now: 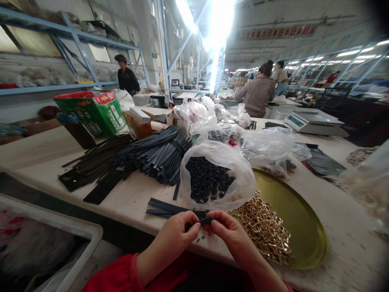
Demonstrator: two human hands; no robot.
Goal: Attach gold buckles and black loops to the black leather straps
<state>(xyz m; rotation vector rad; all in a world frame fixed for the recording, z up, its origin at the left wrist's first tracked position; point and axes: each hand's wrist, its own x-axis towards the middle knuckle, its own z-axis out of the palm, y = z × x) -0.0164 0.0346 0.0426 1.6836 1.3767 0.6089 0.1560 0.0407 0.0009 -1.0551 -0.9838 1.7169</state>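
strip (205, 221), dark, is pinched between left hand (176, 232) and right hand (230, 230), over the near table (133, 194) edge, in front of the bag (246, 182). both grips clamped on it, fingertips near. best: keep it flat, thumbs light, pull even.

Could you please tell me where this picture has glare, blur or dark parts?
In the head view, the lamp glares white at the top; also in the head view, the plastic bag at the right edge looks soft, the upper right corner is dark, and the left hand and right hand look clearer.
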